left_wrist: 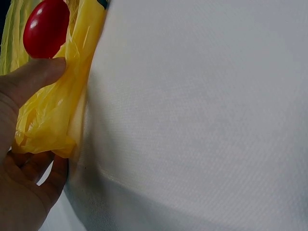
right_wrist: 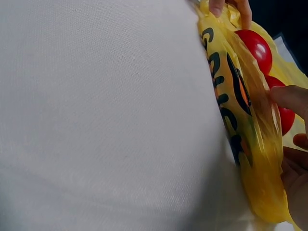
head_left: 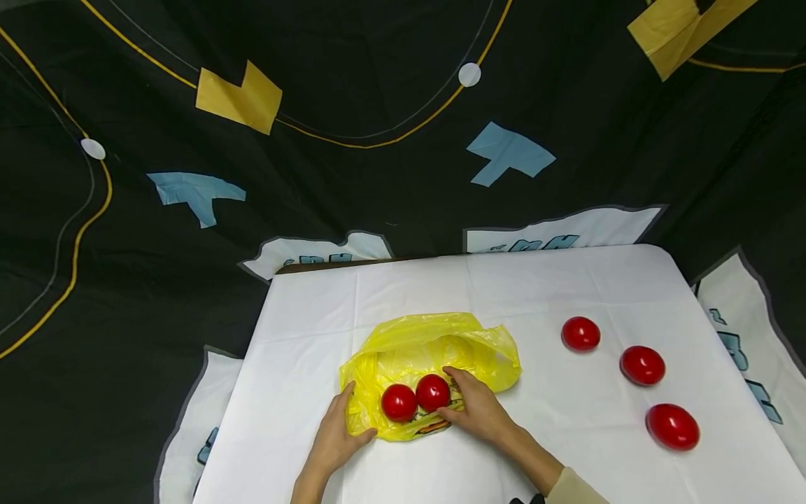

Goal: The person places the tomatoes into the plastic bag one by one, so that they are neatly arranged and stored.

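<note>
A thin yellow plastic bag (head_left: 434, 339) lies with its mouth spread wide on the white table. Two glossy red balls (head_left: 399, 402) sit side by side inside it, near the front. My left hand (head_left: 336, 437) holds the bag's left side; in the left wrist view its thumb lies over the plastic and its fingers reach beneath. At the other side, my right hand (head_left: 481, 416) grips the bag's edge next to the right-hand ball (head_left: 432, 392). Dark printed lettering (right_wrist: 219, 79) runs along the front of the bag in the right wrist view.
Three more red balls (head_left: 642, 365) lie spaced apart on the right part of the table (head_left: 554, 280). A black cloth (head_left: 352, 189) with yellow lines and blue and white patches hangs behind and beside the table.
</note>
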### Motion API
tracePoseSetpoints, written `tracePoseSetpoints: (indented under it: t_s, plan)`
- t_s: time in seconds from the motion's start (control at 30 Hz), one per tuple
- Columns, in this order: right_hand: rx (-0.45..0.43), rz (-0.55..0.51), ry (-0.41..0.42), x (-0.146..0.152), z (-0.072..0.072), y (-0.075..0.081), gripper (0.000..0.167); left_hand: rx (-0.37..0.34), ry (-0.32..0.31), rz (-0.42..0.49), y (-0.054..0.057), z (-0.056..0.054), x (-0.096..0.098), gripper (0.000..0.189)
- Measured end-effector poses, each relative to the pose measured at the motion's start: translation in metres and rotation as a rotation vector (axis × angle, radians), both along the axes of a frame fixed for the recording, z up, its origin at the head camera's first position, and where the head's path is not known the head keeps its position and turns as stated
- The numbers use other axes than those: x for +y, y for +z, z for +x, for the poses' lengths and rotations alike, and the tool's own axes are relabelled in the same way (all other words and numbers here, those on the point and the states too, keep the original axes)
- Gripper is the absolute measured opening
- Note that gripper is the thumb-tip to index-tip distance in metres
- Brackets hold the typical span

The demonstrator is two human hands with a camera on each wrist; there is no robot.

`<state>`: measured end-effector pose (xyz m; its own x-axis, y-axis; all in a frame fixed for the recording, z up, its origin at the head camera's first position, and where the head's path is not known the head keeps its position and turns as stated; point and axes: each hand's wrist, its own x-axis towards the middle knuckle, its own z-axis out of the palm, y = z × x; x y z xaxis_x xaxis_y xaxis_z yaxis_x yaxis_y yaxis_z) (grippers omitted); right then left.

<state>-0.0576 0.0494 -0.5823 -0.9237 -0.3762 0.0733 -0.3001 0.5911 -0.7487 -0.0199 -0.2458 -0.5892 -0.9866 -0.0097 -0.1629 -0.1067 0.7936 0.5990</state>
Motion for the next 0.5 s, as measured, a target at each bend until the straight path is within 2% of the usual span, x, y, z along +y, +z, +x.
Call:
tracePoseSetpoints:
  t_s: [0.27,0.5]
  plan:
    - [0.001,-0.026,-0.016,0.004,0.003,0.001,0.068,-0.018,-0.01,0.002,-0.001,0.0,-0.001,0.106]
    - [0.037,-0.095,-0.047,0.011,0.007,0.014,0.062,-0.022,-0.021,-0.007,0.001,-0.002,-0.001,0.106]
